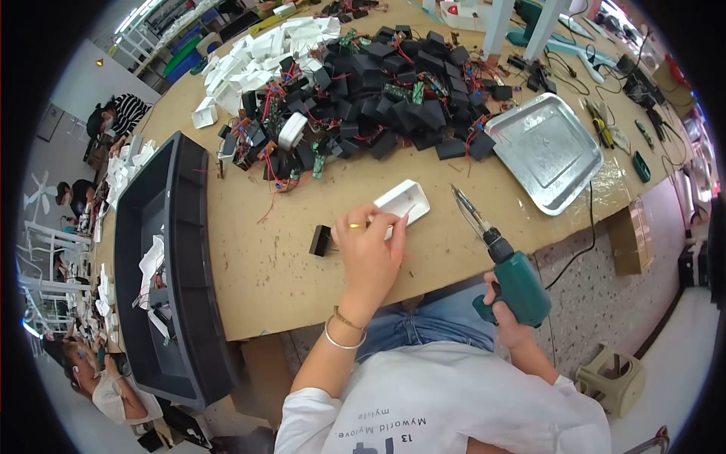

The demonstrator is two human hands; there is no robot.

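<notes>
Head view: my L hand (370, 246) is curled nearly closed, holding the white case (412, 198) by its near end on the surface (265, 303); R hand (510, 321) is wrapped tight round the green tool (523, 291). Tip's near the case: if hot, a careless swing L could prob. burn my fingers or mark the plastic. Cord (582, 261) hangs past the edge; a snag could jerk my aim.

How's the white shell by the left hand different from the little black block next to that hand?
Colour: the white shell is pale, while the black block is dark.
Size: the white shell looks bigger than the black block.
Place: the white shell is at the fingertips of the left hand, while the black block lies to the left of that hand.
Both look boxy and sit over the brown tabletop.
</notes>
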